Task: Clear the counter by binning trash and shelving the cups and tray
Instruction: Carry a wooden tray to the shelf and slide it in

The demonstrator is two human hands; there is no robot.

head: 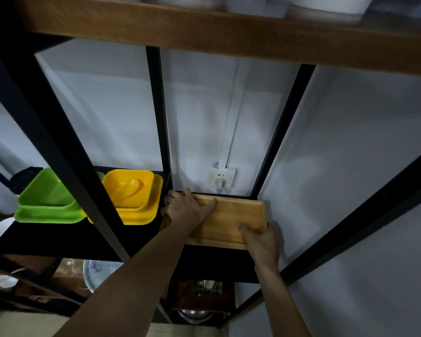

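A light wooden tray [231, 218] lies flat on the black shelf [214, 261] of a metal rack, close to the white wall. My left hand [187, 207] grips the tray's far left corner, thumb laid across its top and fingers curled over the left edge. My right hand [263, 239] holds the near right corner, thumb on top and fingers wrapped under the edge. No cups or trash are in view.
Yellow bowls [131, 195] and green bowls [46, 198] sit stacked on the same shelf to the left. Black rack posts [158, 122] frame the bay. A wall socket [221, 180] is behind the tray. A wooden shelf [204, 32] spans overhead; lower shelves hold dishes.
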